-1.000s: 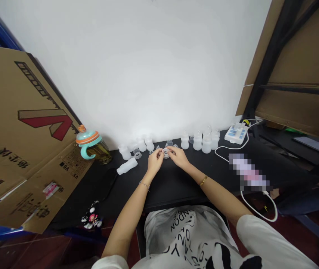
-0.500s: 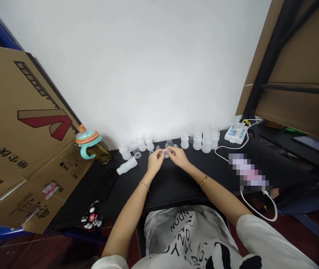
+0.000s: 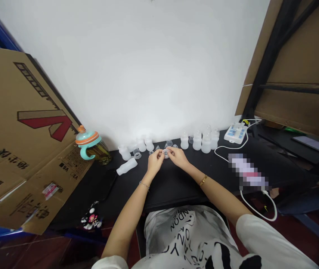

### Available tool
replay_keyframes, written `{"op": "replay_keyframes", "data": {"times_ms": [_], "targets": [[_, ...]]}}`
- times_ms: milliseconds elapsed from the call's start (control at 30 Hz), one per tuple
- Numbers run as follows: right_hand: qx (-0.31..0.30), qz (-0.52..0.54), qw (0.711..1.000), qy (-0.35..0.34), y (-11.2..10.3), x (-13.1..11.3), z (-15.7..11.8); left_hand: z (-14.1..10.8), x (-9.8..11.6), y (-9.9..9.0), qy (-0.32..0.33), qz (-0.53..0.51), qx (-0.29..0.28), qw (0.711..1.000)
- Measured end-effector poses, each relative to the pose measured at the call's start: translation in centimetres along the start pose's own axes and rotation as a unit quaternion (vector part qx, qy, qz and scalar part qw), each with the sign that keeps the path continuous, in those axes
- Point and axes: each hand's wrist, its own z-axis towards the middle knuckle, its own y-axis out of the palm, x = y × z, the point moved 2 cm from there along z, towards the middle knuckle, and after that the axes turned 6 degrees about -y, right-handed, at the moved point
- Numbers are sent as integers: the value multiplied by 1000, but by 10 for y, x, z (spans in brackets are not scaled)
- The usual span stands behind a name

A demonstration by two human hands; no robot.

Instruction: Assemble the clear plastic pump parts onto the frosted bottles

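My left hand (image 3: 155, 160) and my right hand (image 3: 177, 156) meet over the black table, fingertips pinched on opposite sides of a small clear bottle collar ring (image 3: 166, 153). Whether a nipple sits inside the ring is too small to tell. Just beyond my fingers lie several clear nipples (image 3: 175, 146) and a clear cap (image 3: 169, 142). A white bottle (image 3: 127, 166) lies on its side left of my left hand. Behind it are open white bottles (image 3: 149, 144) and another clear cap (image 3: 137, 154). To the right, several white bottles with nipples fitted (image 3: 206, 144) stand upright.
A teal-lidded jug (image 3: 92, 145) stands at the left beside a large cardboard box (image 3: 27, 134). A dark phone (image 3: 107, 183) with a charm strap lies at the left. On the right are a white power strip (image 3: 235, 133), its cable and a blurred-out phone (image 3: 247, 171).
Both hands stay in nearly the same place, still pinching the ring. The ring appears tilted slightly differently; the camera view has shifted a little.
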Motion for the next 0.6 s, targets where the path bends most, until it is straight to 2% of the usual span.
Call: {"op": "replay_keyframes", "data": {"times_ms": [600], "targets": [[2, -2, 1000, 2, 2, 3, 0, 0, 1, 0, -4, 1, 1, 1000]]}}
